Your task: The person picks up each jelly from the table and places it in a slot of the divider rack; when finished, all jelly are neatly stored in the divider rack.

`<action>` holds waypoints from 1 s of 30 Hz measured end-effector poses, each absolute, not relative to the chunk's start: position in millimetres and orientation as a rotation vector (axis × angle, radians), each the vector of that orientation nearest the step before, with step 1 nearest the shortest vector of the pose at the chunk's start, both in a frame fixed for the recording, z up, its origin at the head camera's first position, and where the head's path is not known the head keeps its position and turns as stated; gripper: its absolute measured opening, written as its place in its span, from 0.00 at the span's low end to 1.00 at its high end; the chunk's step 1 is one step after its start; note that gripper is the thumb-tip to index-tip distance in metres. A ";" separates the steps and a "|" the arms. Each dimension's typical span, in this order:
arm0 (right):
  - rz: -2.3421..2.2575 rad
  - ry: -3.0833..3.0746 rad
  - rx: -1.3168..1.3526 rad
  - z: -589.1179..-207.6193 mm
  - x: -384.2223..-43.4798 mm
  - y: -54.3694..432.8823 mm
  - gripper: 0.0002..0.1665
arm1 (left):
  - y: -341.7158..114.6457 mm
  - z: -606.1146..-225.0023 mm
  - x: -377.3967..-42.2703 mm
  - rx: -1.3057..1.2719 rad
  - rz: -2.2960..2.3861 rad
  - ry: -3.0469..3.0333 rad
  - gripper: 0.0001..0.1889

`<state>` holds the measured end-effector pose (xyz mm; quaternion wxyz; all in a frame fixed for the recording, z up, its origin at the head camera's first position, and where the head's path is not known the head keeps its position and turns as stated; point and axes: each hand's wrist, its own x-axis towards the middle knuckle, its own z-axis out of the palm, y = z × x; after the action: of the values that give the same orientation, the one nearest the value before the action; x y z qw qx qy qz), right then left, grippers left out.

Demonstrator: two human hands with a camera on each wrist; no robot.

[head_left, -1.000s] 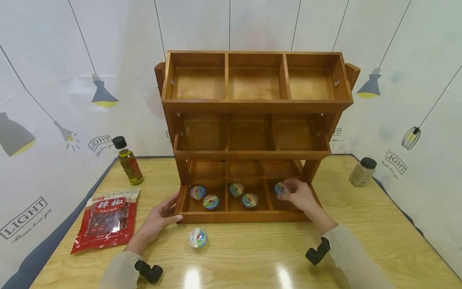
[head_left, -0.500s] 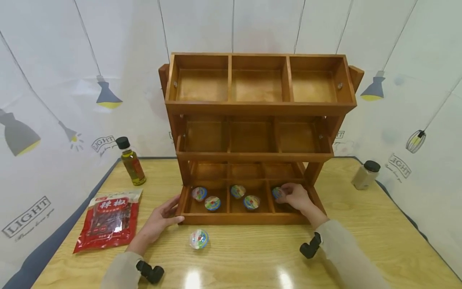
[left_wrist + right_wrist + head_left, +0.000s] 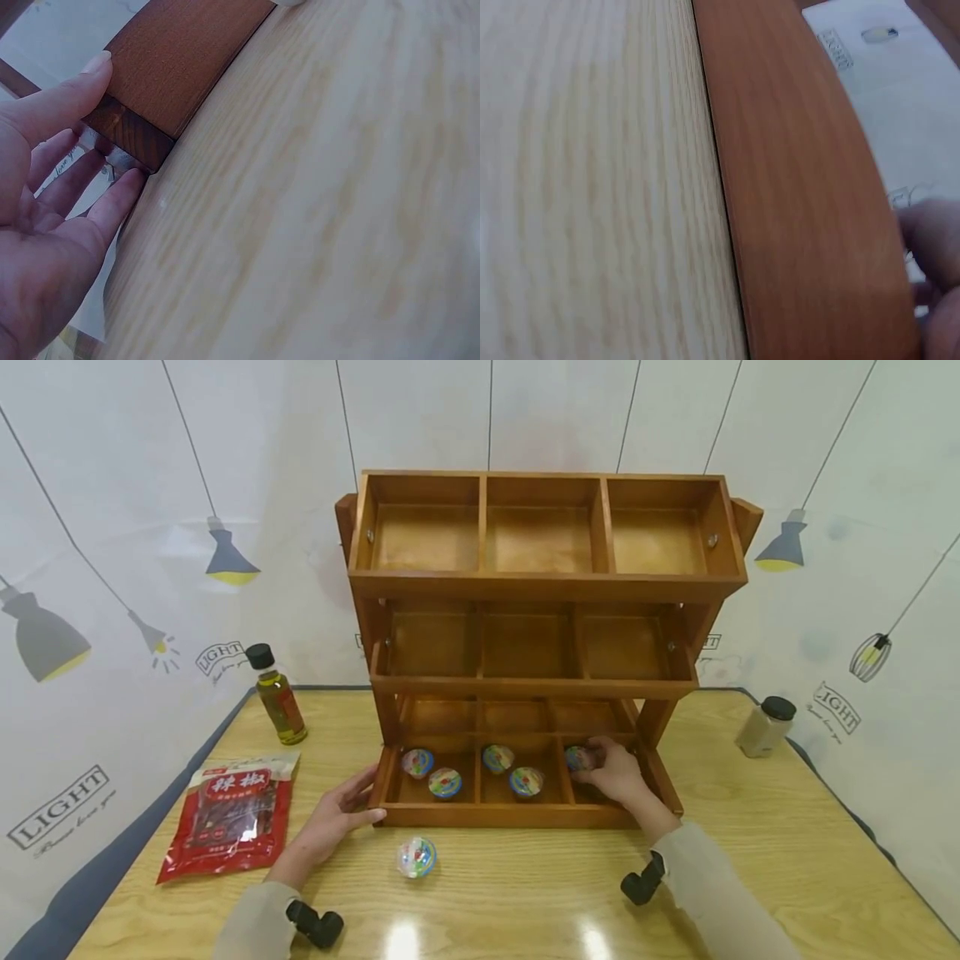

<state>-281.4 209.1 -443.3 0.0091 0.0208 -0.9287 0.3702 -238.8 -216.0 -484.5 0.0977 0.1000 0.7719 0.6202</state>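
A brown wooden three-tier rack point(image 3: 525, 816) stands on the table, each tier split by dividers. My left hand point(image 3: 339, 817) holds its bottom left front corner; in the left wrist view the thumb lies on the front board and the fingers on the side. My right hand point(image 3: 617, 772) reaches into the bottom right compartment and pinches a small jelly cup point(image 3: 577, 757), partly hidden by the fingers. Two jelly cups point(image 3: 446, 783) sit in the bottom left compartment and two jelly cups point(image 3: 526, 782) in the bottom middle one. Another jelly cup point(image 3: 416, 857) lies on the table before the rack.
A red bag of dried chillies point(image 3: 231, 817) lies at the left, with an oil bottle point(image 3: 281, 700) behind it. On the far right stands a black-lidded jar point(image 3: 763, 731). A printed wall covering point(image 3: 300, 568) closes off the back of the table point(image 3: 517, 893).
My right hand has lowered the jelly cup deeper into the bottom right compartment and shifted slightly left. The left hand keeps its place on the corner. The head view has turned slightly left.
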 end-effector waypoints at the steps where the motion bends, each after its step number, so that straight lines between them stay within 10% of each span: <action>1: 1.101 -2.875 0.076 -441.3 -278.4 207.6 0.37 | -216.0 -484.7 -238.6 0.298 1.835 2.285 0.41; 13: 1.608 -2.266 0.533 -432.9 -218.7 129.4 0.19 | -216.5 -486.4 -238.1 0.305 1.848 2.291 0.40; 30: 1.797 -2.567 1.024 -483.2 -186.1 47.3 0.35 | -215.6 -485.2 -238.1 0.309 1.860 2.279 0.39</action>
<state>-186.1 47.3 -483.2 -0.0774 0.3097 -0.7762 0.5436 -238.1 -215.6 -485.2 0.0917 0.1039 0.7673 0.6262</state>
